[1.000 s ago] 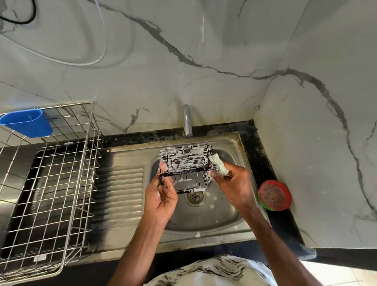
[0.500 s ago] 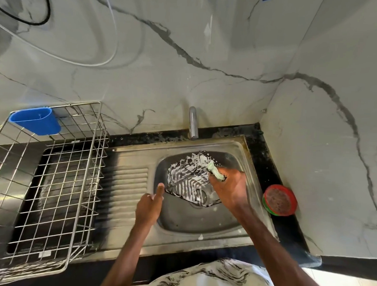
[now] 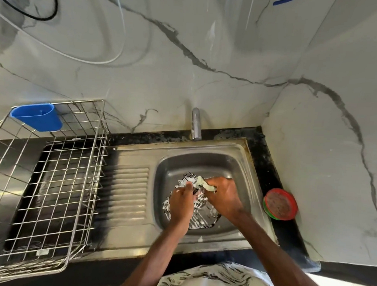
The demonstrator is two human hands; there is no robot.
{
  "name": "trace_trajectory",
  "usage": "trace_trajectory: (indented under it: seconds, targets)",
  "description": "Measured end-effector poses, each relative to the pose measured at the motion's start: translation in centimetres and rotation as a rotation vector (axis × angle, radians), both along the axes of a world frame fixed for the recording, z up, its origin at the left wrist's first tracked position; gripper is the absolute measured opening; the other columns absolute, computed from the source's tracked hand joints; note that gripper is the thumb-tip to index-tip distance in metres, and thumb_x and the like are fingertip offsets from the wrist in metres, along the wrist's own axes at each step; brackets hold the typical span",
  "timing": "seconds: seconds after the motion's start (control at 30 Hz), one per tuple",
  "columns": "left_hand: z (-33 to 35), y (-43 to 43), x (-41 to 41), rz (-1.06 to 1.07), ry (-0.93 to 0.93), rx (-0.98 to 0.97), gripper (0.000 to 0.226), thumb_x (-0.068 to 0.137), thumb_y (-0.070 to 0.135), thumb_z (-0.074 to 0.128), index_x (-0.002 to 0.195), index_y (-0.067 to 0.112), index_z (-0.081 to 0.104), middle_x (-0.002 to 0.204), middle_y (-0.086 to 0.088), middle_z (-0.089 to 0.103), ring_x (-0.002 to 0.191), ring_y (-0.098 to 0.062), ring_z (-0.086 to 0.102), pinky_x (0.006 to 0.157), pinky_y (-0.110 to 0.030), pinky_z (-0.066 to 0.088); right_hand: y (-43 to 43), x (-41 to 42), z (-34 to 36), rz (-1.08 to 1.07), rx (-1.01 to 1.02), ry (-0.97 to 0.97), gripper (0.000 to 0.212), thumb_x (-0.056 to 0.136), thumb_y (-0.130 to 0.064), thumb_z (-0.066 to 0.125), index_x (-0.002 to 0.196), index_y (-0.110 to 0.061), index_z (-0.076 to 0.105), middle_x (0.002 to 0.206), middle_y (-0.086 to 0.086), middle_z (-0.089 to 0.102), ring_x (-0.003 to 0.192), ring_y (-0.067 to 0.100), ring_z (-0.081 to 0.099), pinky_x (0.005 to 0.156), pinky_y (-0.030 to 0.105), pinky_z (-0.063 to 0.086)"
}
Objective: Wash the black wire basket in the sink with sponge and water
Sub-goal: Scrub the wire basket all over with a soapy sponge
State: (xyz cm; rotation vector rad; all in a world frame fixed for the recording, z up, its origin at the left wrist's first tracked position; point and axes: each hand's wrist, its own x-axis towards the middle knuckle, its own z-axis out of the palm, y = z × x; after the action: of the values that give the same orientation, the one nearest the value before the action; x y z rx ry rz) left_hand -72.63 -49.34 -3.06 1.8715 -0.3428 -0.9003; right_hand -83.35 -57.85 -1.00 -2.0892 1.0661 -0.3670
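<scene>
Both hands work inside the sink bowl [image 3: 242, 164], where the soapy black wire basket [image 3: 202, 216] lies tilted: the left hand [image 3: 181, 203] grips its upper wires, the right hand [image 3: 223, 196] pinches a pale sponge [image 3: 204, 183] against them. Scrubbing well likely means bracing the basket firmly and working the sponge along each wire, turning it to reach every side.

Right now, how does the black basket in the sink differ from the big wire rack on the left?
The black wire basket is dark, small and soapy, lying in the sink bowl under both hands; the silver dish rack is shiny, much larger, and stands untouched beside the sink, with a blue cup hooked on its rim. Both are open wire grids.
</scene>
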Motion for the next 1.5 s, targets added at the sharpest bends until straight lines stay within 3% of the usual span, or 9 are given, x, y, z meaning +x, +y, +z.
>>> trace_trajectory:
  seconds: [0.07, 0.17, 0.23, 0.47, 0.67, 0.87, 1.03, 1.3, 1.5]
  targets:
    - [-0.3, 0.6, 0.5, 0.022, -0.128, -0.028, 0.056, 0.108, 0.033, 0.051, 0.055, 0.017, 0.05, 0.047, 0.007, 0.046, 0.046, -0.015, 0.037, 0.054, -0.028, 0.032, -0.3, -0.8, 0.8, 0.052, 0.11, -0.004, 0.028, 0.086, -0.013, 0.077, 0.111, -0.025, 0.075, 0.104, -0.02, 0.071, 0.082, -0.01, 0.064, 0.069, 0.001, 0.045]
    - [-1.1, 1.2, 1.6, -0.022, -0.204, -0.102, 0.06, 0.106, 0.04, 0.054, 0.051, 0.02, 0.051, 0.04, 0.012, 0.045, 0.04, -0.01, 0.034, 0.052, -0.027, 0.031, -1.6, -2.4, 0.7, 0.065, 0.321, -0.06, 0.02, 0.093, -0.013, 0.068, 0.107, -0.026, 0.073, 0.089, -0.013, 0.074, 0.076, 0.003, 0.068, 0.066, 0.025, 0.054]
    - [-1.5, 1.7, 2.3, -0.053, -0.254, -0.159, 0.06, 0.099, 0.054, 0.055, 0.048, 0.023, 0.05, 0.039, 0.011, 0.039, 0.038, -0.009, 0.031, 0.05, -0.026, 0.027, -2.1, -2.7, 0.8, 0.015, 0.266, -0.046, 0.018, 0.099, -0.012, 0.058, 0.111, -0.015, 0.071, 0.094, 0.001, 0.074, 0.084, 0.024, 0.069, 0.071, 0.038, 0.054]
    - [-1.1, 1.4, 3.0, -0.213, -0.399, -0.272, 0.062, 0.093, 0.051, 0.056, 0.045, 0.015, 0.041, 0.038, 0.002, 0.034, 0.037, -0.011, 0.031, 0.044, -0.033, 0.027, 1.0, 1.6, 1.0, 0.131, -0.155, -0.098, 0.05, 0.086, 0.016, 0.047, 0.133, 0.004, 0.059, 0.133, 0.023, 0.063, 0.125, 0.031, 0.062, 0.111, 0.016, 0.037]
    - [0.2, 1.3, 3.8, -0.26, -0.425, -0.342, 0.054, 0.089, 0.04, 0.056, 0.044, 0.013, 0.04, 0.039, -0.005, 0.034, 0.039, -0.013, 0.029, 0.045, -0.034, 0.026, 1.9, 0.2, 1.1, 0.188, -0.367, -0.179, 0.064, 0.07, 0.025, 0.055, 0.124, -0.007, 0.069, 0.134, 0.016, 0.064, 0.125, 0.027, 0.062, 0.085, 0.041, 0.062]
    - [0.3, 1.0, 4.1, -0.255, -0.328, -0.366, 0.055, 0.092, 0.039, 0.06, 0.043, 0.025, 0.041, 0.037, 0.013, 0.03, 0.036, -0.012, 0.025, 0.074, -0.064, 0.056, -0.8, -3.3, -1.0, -0.017, -0.335, -0.141, 0.062, 0.066, 0.031, 0.047, 0.11, -0.002, 0.074, 0.129, 0.017, 0.064, 0.112, 0.028, 0.069, 0.086, 0.002, 0.048]
    - [0.6, 0.6, 3.9, -0.258, -0.354, -0.34, 0.056, 0.089, 0.046, 0.06, 0.041, 0.026, 0.041, 0.037, 0.012, 0.031, 0.035, -0.012, 0.025, 0.045, -0.039, 0.038, 1.6, -1.9, 0.1, -0.036, -0.443, -0.195, 0.048, 0.071, 0.022, 0.054, 0.102, -0.006, 0.077, 0.112, 0.016, 0.073, 0.094, 0.017, 0.074, 0.073, -0.006, 0.044]
    - [1.1, 0.3, 4.5, -0.228, -0.304, -0.379, 0.056, 0.089, 0.04, 0.061, 0.04, 0.024, 0.041, 0.037, 0.013, 0.029, 0.036, -0.009, 0.021, 0.066, -0.057, 0.055, -0.9, -6.3, -4.0, -0.207, -0.337, -0.124, 0.049, 0.068, 0.031, 0.058, 0.092, -0.006, 0.079, 0.11, 0.016, 0.073, 0.083, 0.023, 0.077, 0.063, 0.01, 0.057]
    - [1.4, 0.0, 4.6, -0.236, -0.264, -0.366, 0.054, 0.088, 0.031, 0.065, 0.038, 0.025, 0.044, 0.037, 0.015, 0.029, 0.034, -0.006, 0.022, 0.049, -0.029, 0.034, 2.2, -2.4, -1.8, -0.086, -0.489, -0.302, 0.041, 0.082, 0.006, 0.047, 0.105, -0.007, 0.078, 0.118, 0.011, 0.072, 0.11, 0.014, 0.068, 0.089, 0.018, 0.056]
